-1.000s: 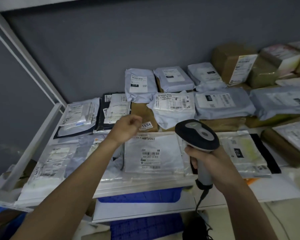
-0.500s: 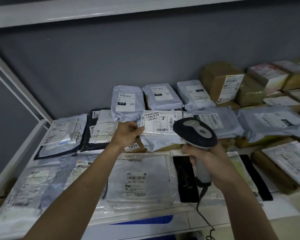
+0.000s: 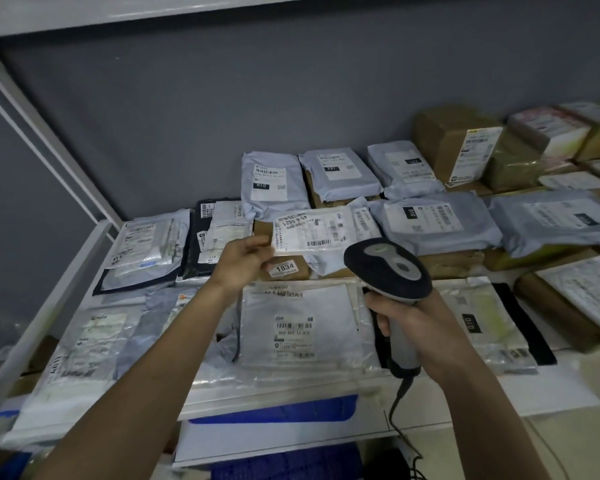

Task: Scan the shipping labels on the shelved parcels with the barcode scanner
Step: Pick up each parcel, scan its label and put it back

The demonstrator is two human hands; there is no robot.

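Left hand (image 3: 245,263) pinching the near-left corner of a grey parcel (image 3: 326,233) (label up); right hand (image 3: 418,327) gripping the scanner (image 3: 388,271) just beside it.

1. The left hand (image 3: 245,263) pinches the left edge of a grey mailer (image 3: 321,233), whose white label (image 3: 317,230) faces up.
2. That mailer lies on a brown box (image 3: 291,268) bearing a sticker (image 3: 284,268) that reads 1834.
3. The right hand (image 3: 414,323) grips the handle of a scanner (image 3: 387,268); its dark head sits just right of the mailer and below it.
4. The scanner's cable (image 3: 397,407) hangs below the handle.
5. More parcels cover the white shelf (image 3: 278,389): clear bags in front, grey mailers and brown boxes behind.
6. A grey wall (image 3: 257,81) stands behind the shelf.
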